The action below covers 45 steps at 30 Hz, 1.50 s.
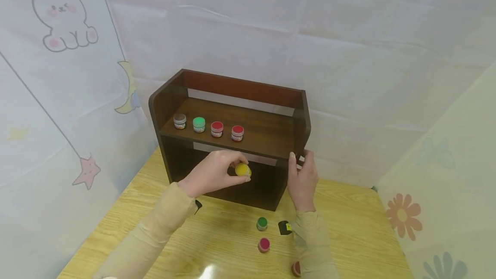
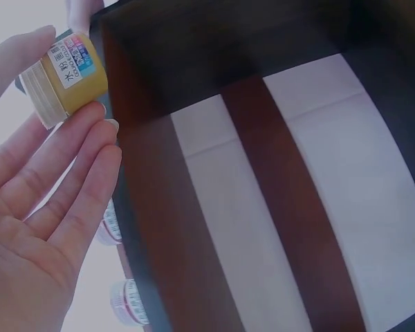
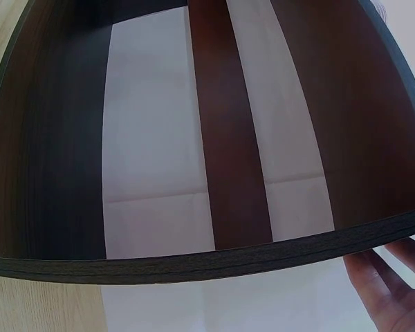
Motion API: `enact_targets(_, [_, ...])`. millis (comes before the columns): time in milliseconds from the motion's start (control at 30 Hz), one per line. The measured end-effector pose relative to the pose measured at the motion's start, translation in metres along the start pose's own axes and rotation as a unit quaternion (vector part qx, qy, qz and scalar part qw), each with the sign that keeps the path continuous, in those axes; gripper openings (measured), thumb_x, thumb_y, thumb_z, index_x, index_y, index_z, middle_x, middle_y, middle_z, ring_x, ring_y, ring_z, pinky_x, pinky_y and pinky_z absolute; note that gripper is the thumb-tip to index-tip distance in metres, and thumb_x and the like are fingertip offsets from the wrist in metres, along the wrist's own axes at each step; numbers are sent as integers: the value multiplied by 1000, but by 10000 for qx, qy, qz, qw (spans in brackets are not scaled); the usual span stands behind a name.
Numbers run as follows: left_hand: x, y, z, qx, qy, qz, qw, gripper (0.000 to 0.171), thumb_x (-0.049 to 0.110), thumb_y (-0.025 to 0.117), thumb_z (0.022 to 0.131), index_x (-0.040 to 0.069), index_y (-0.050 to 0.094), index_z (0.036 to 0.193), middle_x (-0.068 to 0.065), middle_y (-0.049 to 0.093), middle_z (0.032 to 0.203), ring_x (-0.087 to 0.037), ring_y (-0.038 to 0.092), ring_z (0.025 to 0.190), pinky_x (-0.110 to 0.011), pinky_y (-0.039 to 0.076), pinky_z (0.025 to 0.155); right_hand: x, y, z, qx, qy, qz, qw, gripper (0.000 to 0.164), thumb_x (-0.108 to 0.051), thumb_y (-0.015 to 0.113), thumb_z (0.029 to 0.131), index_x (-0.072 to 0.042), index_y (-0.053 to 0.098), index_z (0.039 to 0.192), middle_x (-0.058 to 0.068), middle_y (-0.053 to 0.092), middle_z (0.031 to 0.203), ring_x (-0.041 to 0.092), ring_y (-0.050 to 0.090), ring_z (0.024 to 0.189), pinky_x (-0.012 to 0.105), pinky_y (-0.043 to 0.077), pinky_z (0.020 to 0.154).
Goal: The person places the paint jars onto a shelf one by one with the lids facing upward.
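Note:
My left hand (image 1: 217,171) pinches a small yellow paint jar (image 1: 242,169) between thumb and fingers, in front of the shelf's lower compartment. In the left wrist view the yellow paint jar (image 2: 76,72) lies tilted at the fingertips, its printed label showing. My right hand (image 1: 303,182) holds the right side panel of the dark brown shelf (image 1: 267,134), thumb at the front edge and fingers on the outer side. The right wrist view shows the fingers (image 3: 373,287) against that panel. A row of several paint jars stands on the upper board: brown (image 1: 180,121), light green (image 1: 199,125), red (image 1: 217,129) and another red (image 1: 237,133).
On the wooden table (image 1: 348,227) before the shelf stand a green jar (image 1: 261,223), a magenta jar (image 1: 264,245) and a reddish-brown jar (image 1: 296,269) partly behind the right sleeve. A black object with a yellow mark (image 1: 285,227) lies beside that sleeve. Printed white cloth (image 1: 240,25) hangs behind.

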State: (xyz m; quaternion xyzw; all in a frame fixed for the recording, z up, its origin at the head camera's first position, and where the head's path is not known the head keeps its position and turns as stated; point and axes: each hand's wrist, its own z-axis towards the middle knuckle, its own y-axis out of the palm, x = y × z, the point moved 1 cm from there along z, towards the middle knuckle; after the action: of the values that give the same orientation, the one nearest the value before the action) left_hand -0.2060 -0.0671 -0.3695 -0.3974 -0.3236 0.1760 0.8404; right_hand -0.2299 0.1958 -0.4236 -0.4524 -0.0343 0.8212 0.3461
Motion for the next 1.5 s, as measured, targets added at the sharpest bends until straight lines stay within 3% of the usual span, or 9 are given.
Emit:
enact_targets(267, [6, -15, 17, 61, 247, 202, 9995, 37, 35, 89, 80, 15, 69, 104, 8, 67, 94, -10, 66, 86, -23, 54, 79, 0, 1, 0, 29, -26, -5, 10000, 39, -35, 56, 105, -1, 55, 123, 19, 65, 117, 37, 68, 99, 54, 57, 80])
enact_targets(533, [12, -26, 35, 214, 412, 176, 9988, 34, 31, 89, 81, 13, 70, 103, 7, 68, 95, -7, 64, 84, -23, 55, 78, 0, 1, 0, 17, 6, -15, 10000, 37, -34, 56, 105, -1, 55, 122, 19, 65, 116, 37, 68, 99, 53, 57, 80])
enact_targets(800, [12, -30, 43, 306, 512, 138, 9981, 33, 30, 89, 81, 12, 72, 103, 6, 69, 93, -8, 63, 81, -22, 54, 76, 0, 1, 0, -16, 48, 33, 10000, 39, -36, 56, 105, -1, 55, 123, 19, 65, 117, 38, 67, 100, 55, 57, 81])
enact_targets(1200, [10, -42, 55, 313, 268, 26, 9991, 32, 32, 87, 82, 13, 72, 103, 10, 67, 92, -7, 60, 77, -20, 52, 70, -1, 0, 0, 22, 31, -37, 10000, 37, -35, 57, 105, -1, 55, 122, 19, 65, 116, 38, 68, 99, 54, 57, 80])
enact_targets(1500, [9, -44, 66, 430, 352, -12, 9985, 33, 26, 91, 78, 13, 70, 100, 8, 64, 86, -17, 61, 73, -24, 51, 63, -2, 0, 0, 32, 41, -44, 10000, 38, -35, 57, 105, -1, 55, 121, 20, 65, 116, 38, 68, 98, 56, 56, 80])
